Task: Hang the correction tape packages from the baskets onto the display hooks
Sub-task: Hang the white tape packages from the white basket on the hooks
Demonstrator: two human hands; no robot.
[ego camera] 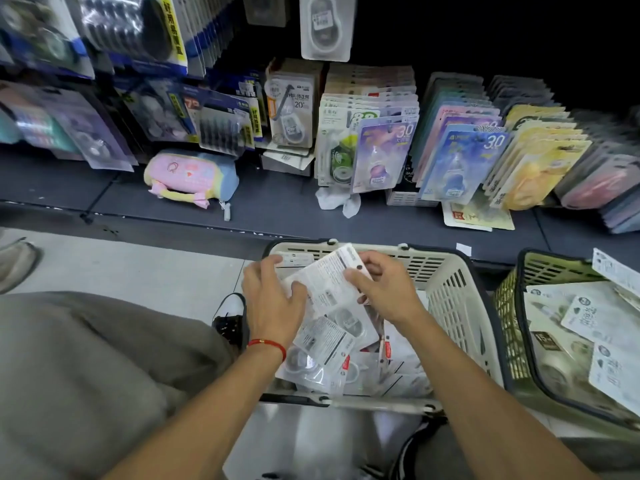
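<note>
Along the far left of the dark grey shelf (270, 206), blurred clear-plastic blister packs (104, 133) hang in rows, and a pastel pink, yellow and blue plush pencil case (188, 176) lies on the shelf board below them. Nearer the camera, the person's grey-trousered knee (79, 368) fills the lower left corner above a pale tiled floor (145, 271). A black-and-white shoe (230, 317) shows just left of the cream slatted plastic basket (450, 289), which stands on the floor against the shelf's front edge. Over this basket the left hand (270, 299), a red cord bracelet (268, 344) on its wrist, grips the left edge of a white card-backed correction tape package (329, 275), thumb curled onto its face. The right hand (384, 289) pinches the same package at its right edge, near the hang hole. More loose correction tape packages (329, 355) lie heaped inside the basket beneath both hands. On the shelf behind, rows of pastel carded packages (460, 157) stand leaning in stacks, purple, blue and yellow. At the right edge, an olive-green slatted plastic basket (505, 323) with a black rim holds white printed cards (588, 317), just beside the cream one.
</note>
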